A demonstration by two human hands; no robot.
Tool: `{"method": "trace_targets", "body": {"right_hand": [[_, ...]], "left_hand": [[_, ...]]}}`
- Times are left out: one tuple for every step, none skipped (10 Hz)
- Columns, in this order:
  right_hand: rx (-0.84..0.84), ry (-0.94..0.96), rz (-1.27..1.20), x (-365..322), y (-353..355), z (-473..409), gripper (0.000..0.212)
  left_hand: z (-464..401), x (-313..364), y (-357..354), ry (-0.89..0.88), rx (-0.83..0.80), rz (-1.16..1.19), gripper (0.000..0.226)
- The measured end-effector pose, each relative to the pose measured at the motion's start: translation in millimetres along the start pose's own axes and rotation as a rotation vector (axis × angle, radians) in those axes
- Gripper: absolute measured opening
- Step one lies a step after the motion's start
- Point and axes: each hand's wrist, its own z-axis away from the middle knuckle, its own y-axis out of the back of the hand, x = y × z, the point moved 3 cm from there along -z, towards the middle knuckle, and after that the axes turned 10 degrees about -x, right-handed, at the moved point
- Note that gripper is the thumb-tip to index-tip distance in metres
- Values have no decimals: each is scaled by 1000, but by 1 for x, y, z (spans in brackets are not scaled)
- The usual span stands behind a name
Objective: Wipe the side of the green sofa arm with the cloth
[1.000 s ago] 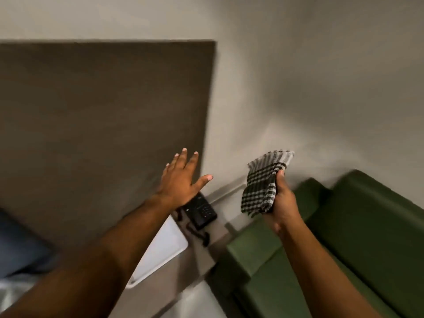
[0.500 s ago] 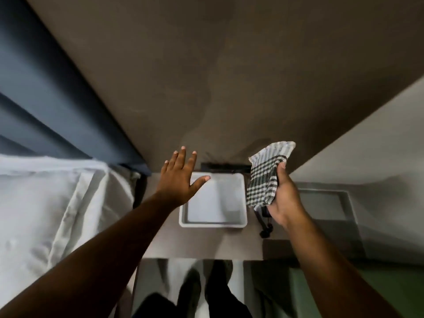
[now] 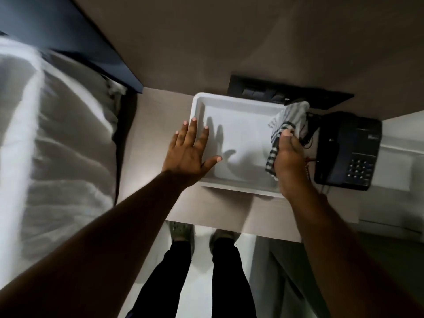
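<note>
The view had tipped further down since the earlier frame, bringing the person's legs and shoes into sight and the hands nearer the white tray. The green sofa arm lay out of view. The right hand pinched the checked cloth over the tray's right edge, hiding part of it. The left hand hovered flat, fingers spread. The smooth, shallow tray sat beside a dark telephone; blurred white bedding filled the left.

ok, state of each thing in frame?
left hand: open, fingers spread, empty
right hand: shut on cloth
cloth: bunched, held over tray's right edge
tray: empty, upright on table
phone: handset on cradle
sofa: not clearly in view
</note>
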Motion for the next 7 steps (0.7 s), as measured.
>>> {"method": "trace_targets", "body": {"right_hand": [[-114, 39, 362, 27, -36, -14, 47], [-234, 74, 786, 55, -64, -19, 60], [-118, 269, 1008, 55, -70, -16, 64], [-132, 487, 1203, 62, -77, -30, 62], [-186, 479, 1330, 75, -80, -47, 66], [-180, 426, 1360, 80, -82, -49, 70], [-222, 257, 906, 50, -73, -49, 74]], "left_hand": [[-11, -8, -22, 11, 23, 1, 94], [-13, -18, -34, 19, 25, -19, 97], [-13, -22, -38, -2, 19, -41, 100], [-14, -23, -41, -33, 35, -56, 99], [-15, -23, -43, -30, 59, -57, 100], [-14, -24, -43, -25, 86, -83, 102], [-5, -24, -33, 20, 75, -77, 103]]}}
